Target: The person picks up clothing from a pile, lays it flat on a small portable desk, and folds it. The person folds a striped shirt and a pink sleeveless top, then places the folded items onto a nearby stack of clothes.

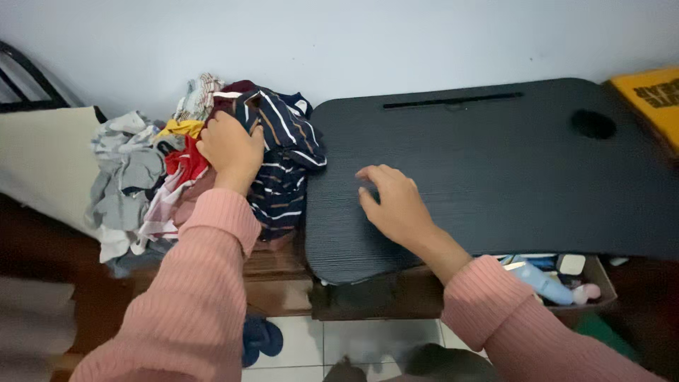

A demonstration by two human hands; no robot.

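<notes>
Left hand (230,152): at ten o'clock in the view, sunk into the clothes pile (205,163), fingers curled and pinched shut on the navy striped garment (283,163); pink ribbed sleeve (191,297) running back toward six o'clock.

Navy striped garment: at three o'clock of the left hand, bunched against its knuckles, draped down the pile's right flank, touching the left edge of the black lap desk (495,163).

Clothes pile: grey cloth (124,177) at nine o'clock of the hand, red and yellow pieces (184,145) just beside the fingers, pale striped fabric at twelve o'clock.

Right hand (396,205): near centre, laid palm down on the black lap desk, fingers loosely spread and slightly bent, gripping nothing; well apart from the pile.

Black lap desk: flat dark board with a narrow slot (453,100) at twelve o'clock and a round recess (593,124) at two o'clock.

Brown box (601,283): at five o'clock, partly under the desk edge; contents include a light blue bottle (544,283), a small white item, a pink item; remainder hidden.

Blue slippers (262,338): at six o'clock on the tiled floor.

Yellow object (651,99): at two o'clock, cut off by the frame.
</notes>
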